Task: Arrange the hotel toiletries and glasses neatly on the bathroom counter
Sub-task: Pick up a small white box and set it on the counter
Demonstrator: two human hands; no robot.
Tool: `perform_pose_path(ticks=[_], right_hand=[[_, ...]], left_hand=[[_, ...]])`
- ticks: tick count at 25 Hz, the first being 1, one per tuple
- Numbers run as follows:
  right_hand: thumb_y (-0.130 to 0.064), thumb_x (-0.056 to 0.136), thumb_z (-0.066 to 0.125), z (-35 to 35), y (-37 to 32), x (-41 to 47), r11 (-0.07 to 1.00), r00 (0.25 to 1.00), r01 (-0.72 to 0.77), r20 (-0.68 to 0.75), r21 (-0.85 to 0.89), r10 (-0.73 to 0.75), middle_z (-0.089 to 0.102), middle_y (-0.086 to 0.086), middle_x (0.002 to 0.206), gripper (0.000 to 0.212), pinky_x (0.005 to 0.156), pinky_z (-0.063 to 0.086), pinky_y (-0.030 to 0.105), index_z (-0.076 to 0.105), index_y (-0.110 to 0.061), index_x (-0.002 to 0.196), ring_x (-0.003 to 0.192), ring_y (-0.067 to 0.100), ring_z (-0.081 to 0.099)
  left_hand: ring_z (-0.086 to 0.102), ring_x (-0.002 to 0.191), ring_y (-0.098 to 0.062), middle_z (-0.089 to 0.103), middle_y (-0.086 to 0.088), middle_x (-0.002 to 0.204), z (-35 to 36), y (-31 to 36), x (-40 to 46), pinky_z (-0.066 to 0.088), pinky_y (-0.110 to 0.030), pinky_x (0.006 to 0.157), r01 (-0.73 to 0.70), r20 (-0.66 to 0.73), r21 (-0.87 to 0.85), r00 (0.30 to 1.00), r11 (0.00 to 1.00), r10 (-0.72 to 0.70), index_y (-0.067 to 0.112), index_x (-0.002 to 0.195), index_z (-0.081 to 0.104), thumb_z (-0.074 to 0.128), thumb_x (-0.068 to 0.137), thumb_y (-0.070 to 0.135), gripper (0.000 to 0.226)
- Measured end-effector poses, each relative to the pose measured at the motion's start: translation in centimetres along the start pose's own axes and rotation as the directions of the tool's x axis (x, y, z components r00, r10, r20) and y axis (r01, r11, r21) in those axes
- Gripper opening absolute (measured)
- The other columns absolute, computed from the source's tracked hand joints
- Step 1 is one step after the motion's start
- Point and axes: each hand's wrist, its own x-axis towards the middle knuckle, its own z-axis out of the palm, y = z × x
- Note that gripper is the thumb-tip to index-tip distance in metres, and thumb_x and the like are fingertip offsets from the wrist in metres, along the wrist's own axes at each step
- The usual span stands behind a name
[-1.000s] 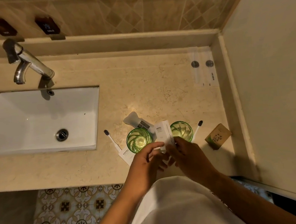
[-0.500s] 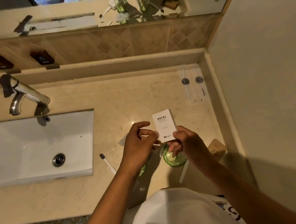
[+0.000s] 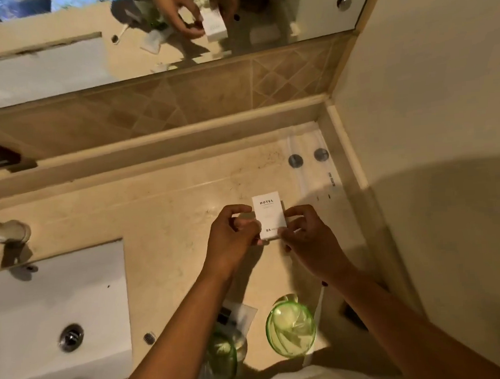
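A small white box marked HOTEL [image 3: 269,214] stands upright over the middle of the beige counter [image 3: 161,213]. My left hand [image 3: 231,241] pinches its left edge and my right hand [image 3: 307,238] holds its lower right corner. Whether its base touches the counter I cannot tell. Nearer to me stand two green glasses: one [image 3: 291,328] between my forearms, the other [image 3: 222,360] partly hidden under my left forearm. A white sachet [image 3: 239,314] lies by the left glass. A toothbrush head [image 3: 149,338] shows near the sink, and another toothbrush [image 3: 318,312] lies under my right forearm.
A white sink [image 3: 56,315] with a metal drain fills the left. The tap [image 3: 6,233] sits at its back. Clear wrapped packets with grey discs [image 3: 309,161] lie at the back right corner. A raised ledge, tiled backsplash and mirror [image 3: 114,45] run behind; a wall closes the right.
Both hands have carried the white box away from the glasses toward the back of the counter. The camera has tilted up, so the mirror shows more.
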Motion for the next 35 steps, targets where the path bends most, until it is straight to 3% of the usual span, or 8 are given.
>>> perform_pose_path(ticks=[2, 6, 9, 14, 17, 21, 27, 35], right_hand=[[-0.029, 0.091, 0.069, -0.1, 0.2, 3.1, 0.999, 0.999, -0.033, -0.014, 0.022, 0.034, 0.072, 0.000, 0.108, 0.037, 0.066, 0.057, 0.021, 0.052, -0.019, 0.122, 0.079, 0.010, 0.072], [-0.041, 0.078, 0.067, 0.4, 0.5, 9.0, 0.996, 0.988, -0.090, -0.128, 0.020, 0.092, 0.063, -0.005, 0.121, 0.036, 0.090, 0.059, 0.044, 0.059, -0.035, 0.112, 0.103, 0.015, 0.068], [-0.024, 0.089, 0.067, 0.8, -0.5, 13.1, 0.996, 0.983, -0.084, -0.165, -0.011, 0.081, 0.066, -0.004, 0.119, 0.024, 0.095, 0.056, 0.039, 0.065, -0.025, 0.113, 0.106, 0.016, 0.066], [-0.025, 0.089, 0.069, 0.2, -1.1, 18.2, 0.994, 0.972, -0.028, -0.235, -0.109, 0.002, 0.065, -0.005, 0.115, 0.025, 0.090, 0.057, 0.035, 0.066, -0.027, 0.114, 0.099, 0.011, 0.066], [-0.026, 0.093, 0.066, -0.5, -1.0, 19.6, 0.986, 0.974, -0.032, -0.227, -0.164, -0.007, 0.062, -0.003, 0.122, 0.028, 0.092, 0.057, 0.032, 0.064, -0.025, 0.121, 0.104, 0.014, 0.065], [-0.031, 0.096, 0.063, -0.7, -0.6, 20.3, 0.969, 0.980, -0.027, -0.197, -0.245, -0.023, 0.057, -0.003, 0.131, 0.036, 0.094, 0.052, 0.024, 0.057, -0.026, 0.131, 0.111, 0.015, 0.063], [-0.029, 0.096, 0.061, -0.3, -1.0, 20.4, 0.965, 0.982, 0.006, -0.180, -0.262, -0.055, 0.051, -0.002, 0.128, 0.042, 0.087, 0.043, 0.016, 0.053, -0.026, 0.137, 0.102, 0.008, 0.056], [-0.028, 0.098, 0.057, -0.3, -1.1, 20.7, 0.965, 0.987, 0.004, -0.154, -0.260, -0.046, 0.048, 0.000, 0.129, 0.042, 0.088, 0.045, 0.016, 0.050, -0.025, 0.139, 0.111, 0.016, 0.061]], left_hand=[[0.073, 0.067, -0.019, 0.073, -0.005, 0.078, 0.9, 0.5, 3.2, 0.064, -0.036, 0.067, -0.010, -0.021, 0.045, 1.000, 0.999, 0.011, 0.007, 0.108, 0.068, 0.063, 0.086, -0.008, 0.027], [0.074, 0.087, -0.027, 0.074, -0.007, 0.091, 2.5, 0.8, 8.9, 0.063, -0.040, 0.081, -0.025, -0.089, 0.152, 0.995, 0.988, 0.039, 0.015, 0.109, 0.073, 0.064, 0.086, 0.001, 0.028], [0.072, 0.092, -0.021, 0.077, -0.006, 0.101, 3.8, 1.7, 12.9, 0.059, -0.037, 0.088, -0.072, -0.142, 0.243, 0.984, 0.967, 0.109, 0.018, 0.112, 0.074, 0.063, 0.087, 0.004, 0.031], [0.070, 0.080, -0.022, 0.069, 0.009, 0.077, 5.4, 3.6, 16.8, 0.055, -0.030, 0.077, -0.137, -0.129, 0.283, 0.975, 0.949, 0.179, 0.037, 0.096, 0.069, 0.063, 0.085, 0.000, 0.038], [0.070, 0.087, -0.019, 0.073, 0.005, 0.088, 5.9, 3.5, 18.4, 0.050, -0.019, 0.072, -0.160, -0.113, 0.349, 0.971, 0.923, 0.210, 0.022, 0.110, 0.075, 0.063, 0.086, 0.006, 0.031], [0.069, 0.091, -0.018, 0.072, -0.003, 0.101, 6.2, 3.1, 19.4, 0.045, -0.013, 0.072, -0.187, -0.110, 0.403, 0.962, 0.896, 0.251, 0.020, 0.120, 0.072, 0.064, 0.087, 0.012, 0.035], [0.069, 0.095, -0.019, 0.070, -0.004, 0.102, 6.3, 3.0, 19.4, 0.056, -0.027, 0.081, -0.174, -0.130, 0.361, 0.963, 0.916, 0.235, 0.021, 0.118, 0.070, 0.064, 0.086, 0.012, 0.033], [0.065, 0.082, -0.007, 0.069, 0.002, 0.098, 6.3, 3.2, 19.4, 0.043, -0.002, 0.063, -0.120, -0.172, 0.347, 0.967, 0.930, 0.188, 0.019, 0.124, 0.065, 0.065, 0.088, 0.011, 0.036]])
